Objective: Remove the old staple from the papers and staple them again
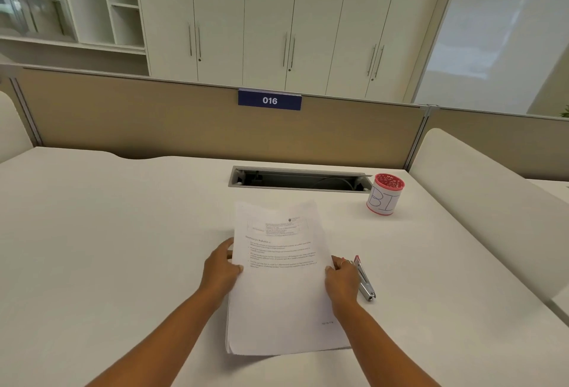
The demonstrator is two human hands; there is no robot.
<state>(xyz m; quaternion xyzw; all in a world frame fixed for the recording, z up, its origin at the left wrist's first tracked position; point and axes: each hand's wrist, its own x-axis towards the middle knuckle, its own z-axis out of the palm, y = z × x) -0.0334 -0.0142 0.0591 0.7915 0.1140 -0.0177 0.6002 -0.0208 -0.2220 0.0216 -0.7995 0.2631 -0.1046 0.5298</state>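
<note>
- The papers (278, 291), a white stack with printed text on the upper half of the top sheet, sit in the middle of the desk (107, 232) close to the person, long side running away from them; the sheets are slightly fanned along the near left edge
- The old staple is too small to make out
- The left hand (220, 269) grasps the stack's left edge about halfway along, thumb lying on the top sheet and fingers curled at the edge, their tips hidden by the paper
- The right hand (341, 279) grasps the right edge at much the same height, thumb on the top sheet, fingers bent round the side
- Whether the far end of the stack is raised off the desk or lies flat cannot be told
- The stapler (365, 280), silver with a pink far end, lies on the desk just beside the right hand on its outer side, partly hidden by the fingers; whether it touches them cannot be told
- A pink cup (385, 195) with a white label bearing the blue letters "BI" stands upright far to the right, well apart from the papers
- A recessed cable slot (300, 179) is set in the desk beyond the papers, its right end just beside the cup
- A tan partition (154, 122) closes the back of the desk and carries a blue sign (269, 100) reading "016"
- Pale cabinets (271, 17) with vertical handles stand behind it
</note>
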